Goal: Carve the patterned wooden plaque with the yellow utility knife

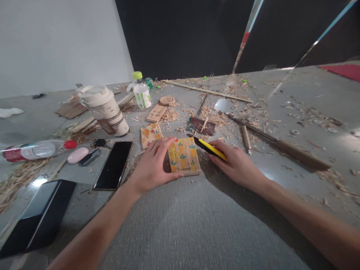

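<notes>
My left hand (153,165) grips the left edge of a small wooden tile (184,156) painted with yellow and orange carrots, which lies flat on the grey table (197,217). My right hand (236,163) is closed round a yellow and black utility knife (209,147). The knife's tip rests at the tile's upper right corner. A second painted tile (151,134) lies just behind my left hand.
A black phone (114,169), a black box (39,217), a paper cup (105,109) on its side, two bottles (141,93) (39,149), carved wood pieces (156,112), a long chisel (278,142) and wood shavings (213,116) are scattered about.
</notes>
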`<state>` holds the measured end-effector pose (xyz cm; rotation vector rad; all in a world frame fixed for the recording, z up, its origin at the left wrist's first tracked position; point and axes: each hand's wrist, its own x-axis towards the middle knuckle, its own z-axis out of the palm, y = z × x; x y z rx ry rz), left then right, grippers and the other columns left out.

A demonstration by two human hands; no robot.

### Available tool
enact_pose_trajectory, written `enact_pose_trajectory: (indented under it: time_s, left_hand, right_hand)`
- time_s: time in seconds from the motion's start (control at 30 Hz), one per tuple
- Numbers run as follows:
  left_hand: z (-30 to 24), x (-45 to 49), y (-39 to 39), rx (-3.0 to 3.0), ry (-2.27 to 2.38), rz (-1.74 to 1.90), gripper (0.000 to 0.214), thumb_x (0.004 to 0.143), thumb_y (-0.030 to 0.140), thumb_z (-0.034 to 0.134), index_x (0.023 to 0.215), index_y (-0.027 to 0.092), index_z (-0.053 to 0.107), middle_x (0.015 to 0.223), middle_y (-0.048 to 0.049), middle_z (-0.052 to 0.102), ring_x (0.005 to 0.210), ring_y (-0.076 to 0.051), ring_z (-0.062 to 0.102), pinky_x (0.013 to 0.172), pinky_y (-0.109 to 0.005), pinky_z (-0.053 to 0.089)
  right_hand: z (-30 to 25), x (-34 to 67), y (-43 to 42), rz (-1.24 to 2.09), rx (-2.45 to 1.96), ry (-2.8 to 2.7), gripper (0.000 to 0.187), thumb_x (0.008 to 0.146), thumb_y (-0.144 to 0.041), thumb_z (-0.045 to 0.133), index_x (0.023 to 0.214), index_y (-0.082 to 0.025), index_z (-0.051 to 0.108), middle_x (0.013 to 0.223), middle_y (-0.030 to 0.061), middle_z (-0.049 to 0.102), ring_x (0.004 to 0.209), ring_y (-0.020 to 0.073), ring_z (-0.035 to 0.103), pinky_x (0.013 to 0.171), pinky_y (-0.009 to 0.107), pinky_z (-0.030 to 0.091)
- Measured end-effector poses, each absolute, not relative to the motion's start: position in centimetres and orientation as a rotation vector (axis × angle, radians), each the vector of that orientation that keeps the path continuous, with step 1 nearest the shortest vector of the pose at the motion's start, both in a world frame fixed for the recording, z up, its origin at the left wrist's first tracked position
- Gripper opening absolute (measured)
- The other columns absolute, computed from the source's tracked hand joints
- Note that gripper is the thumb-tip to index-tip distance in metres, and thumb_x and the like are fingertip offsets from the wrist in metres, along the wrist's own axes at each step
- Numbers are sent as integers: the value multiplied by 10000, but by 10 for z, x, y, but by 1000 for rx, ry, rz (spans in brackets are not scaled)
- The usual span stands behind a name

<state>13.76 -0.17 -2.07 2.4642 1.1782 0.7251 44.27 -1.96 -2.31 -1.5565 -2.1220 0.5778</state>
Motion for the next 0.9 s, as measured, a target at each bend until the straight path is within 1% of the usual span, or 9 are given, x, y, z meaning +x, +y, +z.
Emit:
enact_pose_trajectory:
  time_s: [0.1, 0.3, 0.43, 0.63, 0.9]
  left_hand:
    - [-21, 137, -1, 2464, 1178, 720, 1019, 811, 637, 880, 1615, 318, 341, 1599, -144, 548, 1496, -396, 508, 1248, -611, 435]
    - [-22, 138, -1, 2474, 1173, 723, 1012, 814, 633, 881, 1605, 303, 342, 1593, -151, 550, 1494, -394, 507, 1249, -606, 432]
    - [-21, 138, -1, 2468, 1176, 716, 1004, 823, 633, 873, 1607, 300, 342, 1600, -147, 548, 1498, -389, 505, 1255, -604, 424]
    - [-22, 137, -1, 2460, 1186, 713, 992, 830, 675, 845, 1605, 300, 350, 1596, -146, 549, 1490, -389, 511, 1247, -603, 434]
    - [-20, 138, -2, 2470, 1180, 709, 985, 835, 641, 861, 1599, 312, 333, 1592, -146, 551, 1488, -389, 518, 1250, -615, 428]
  right_hand:
    - [-22, 442, -20, 581, -1555, -2122, 282, 1069, -425, 515, 1248, -236, 623, 952, 54, 765, 836, 237, 701, 720, 373, 467]
    - [-23, 442, -19, 583, -1557, -2120, 280, 1063, -412, 526, 1257, -234, 624, 988, 55, 777, 859, 236, 713, 755, 373, 482]
    - [-24, 442, -19, 567, -1560, -2128, 279, 1061, -418, 527, 1250, -239, 628, 969, 48, 768, 846, 234, 705, 722, 360, 466]
    - [-24, 443, -19, 573, -1556, -2132, 287, 1062, -430, 522, 1246, -237, 628, 990, 52, 764, 875, 245, 703, 745, 369, 476]
    - [-25, 443, -19, 544, -1557, -2141, 279, 1059, -407, 524, 1260, -246, 628, 1013, 56, 778, 873, 240, 716, 750, 364, 480]
